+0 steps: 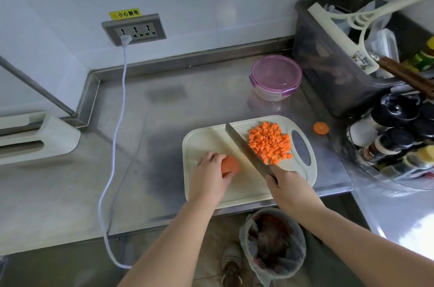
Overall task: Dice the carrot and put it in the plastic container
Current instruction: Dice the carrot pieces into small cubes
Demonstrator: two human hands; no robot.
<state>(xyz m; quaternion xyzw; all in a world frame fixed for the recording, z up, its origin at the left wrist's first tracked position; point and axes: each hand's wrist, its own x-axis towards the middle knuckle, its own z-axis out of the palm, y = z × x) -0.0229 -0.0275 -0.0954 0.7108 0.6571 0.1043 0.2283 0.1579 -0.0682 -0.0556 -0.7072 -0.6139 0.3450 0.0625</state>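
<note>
The left hand [211,169] is gripping the short orange carrot stub [231,165] on the cream plastic cutting board [204,138]. The right hand [286,183] is clenching the broad steel cleaver [246,148]. With so short a stub, the blade is probably endangering that left hand.

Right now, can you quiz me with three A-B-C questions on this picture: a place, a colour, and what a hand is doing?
1. Where does the loose round orange carrot slice lie?
A) in a bowl
B) on the floor
C) on the steel counter, right of the white plastic cutting board

2. What colour is the lid of the round clear plastic container?
A) green
B) purple
C) yellow

3. What is the left hand doing?
A) gripping the uncut orange carrot chunk
B) lying flat, empty
C) waving in the air

Answers: 1 C, it sits off the board; 2 B, lid and clips are purple; 3 A, its fingers curl over the chunk while the right hand holds the steel cleaver.
</note>
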